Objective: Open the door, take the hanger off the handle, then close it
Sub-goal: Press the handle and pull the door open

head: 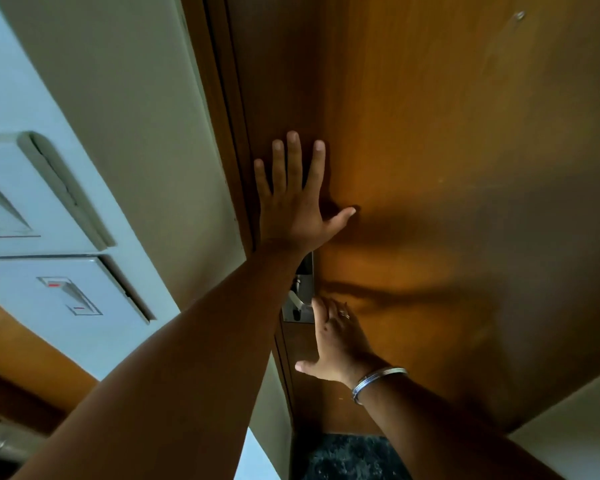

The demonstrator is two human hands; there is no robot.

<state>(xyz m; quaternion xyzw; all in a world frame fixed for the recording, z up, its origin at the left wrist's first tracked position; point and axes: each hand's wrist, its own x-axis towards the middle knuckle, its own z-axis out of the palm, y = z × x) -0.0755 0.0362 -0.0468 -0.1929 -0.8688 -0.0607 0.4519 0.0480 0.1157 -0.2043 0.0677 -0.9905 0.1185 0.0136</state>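
A: Obs. 1. Left hand (293,202) is flat against the wooden door (447,150), palm down on the panel, fingers spread and pointing up, thumb out toward the door's middle. It holds nothing.

B: Position relative to the frame?

A: Its little-finger side lies just beside the dark door frame (229,98). The door's edge looks flush with the frame there.

B: Right hand?

A: Right hand (336,341) is below the left, also on the door face, fingers extended upward, thumb out to the frame side. Open, gripping nothing. A ring shows on one finger; a metal bangle (378,379) sits at the wrist.

B: Handle?

A: Metal lock plate (300,303) lies between the two hands: under the left wrist, just above and frame-side of the right fingertips. The left forearm covers its upper part. Whether the right fingertips touch the lever, cannot tell.

B: Hanger?

A: Cannot make one out on the visible part of the plate.

B: Surroundings?

A: Off the left forearm's outer side, white switch panels (59,289) on the wall. Below the right wrist, dark speckled floor (350,459).
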